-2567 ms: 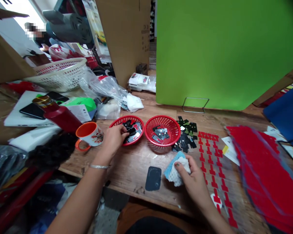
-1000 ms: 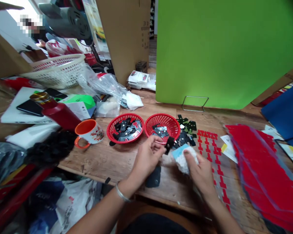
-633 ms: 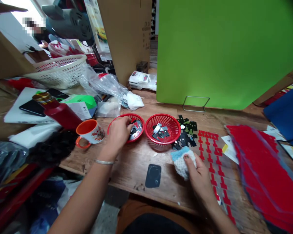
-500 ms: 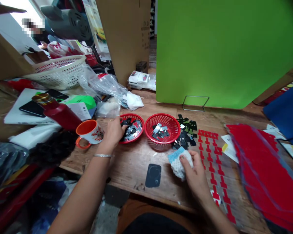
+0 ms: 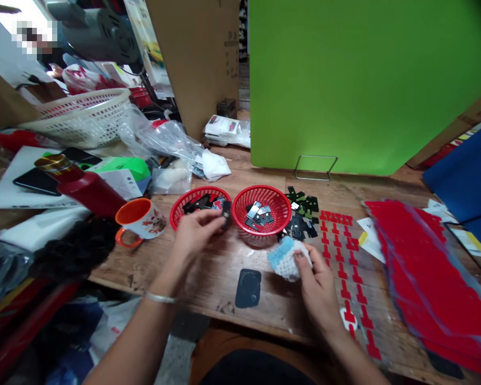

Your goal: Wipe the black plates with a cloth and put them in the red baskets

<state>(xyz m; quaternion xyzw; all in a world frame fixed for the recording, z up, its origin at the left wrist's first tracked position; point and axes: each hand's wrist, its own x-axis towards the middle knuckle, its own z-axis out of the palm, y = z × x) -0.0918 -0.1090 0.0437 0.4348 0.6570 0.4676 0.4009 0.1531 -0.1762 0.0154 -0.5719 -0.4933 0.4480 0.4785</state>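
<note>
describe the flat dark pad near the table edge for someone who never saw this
From the green board, come down past the two red baskets to the near table edge. The pad lies alone on bare wood, a dark rounded rectangle, bigger than the basket pieces.

Counted on the bench [image 5: 216,267]: three baskets, single items, and loose parts past counting.

Two hands show, a left hand [image 5: 194,235] and a right hand [image 5: 318,283], each with one thing: one black piece [image 5: 225,208] and one white-and-blue cloth [image 5: 286,259]. There are two red baskets, the left red basket [image 5: 178,206] and the right red basket [image 5: 260,231], and one cream basket [image 5: 76,115]. One orange mug [image 5: 138,219], one red bottle [image 5: 84,190], one dark pad [image 5: 248,287], one green board [image 5: 364,80], one wire stand [image 5: 316,167]. The red stickers [image 5: 336,217] lie in rows, too many and too blurred to count, and the loose black parts [image 5: 302,224] likewise.
</note>
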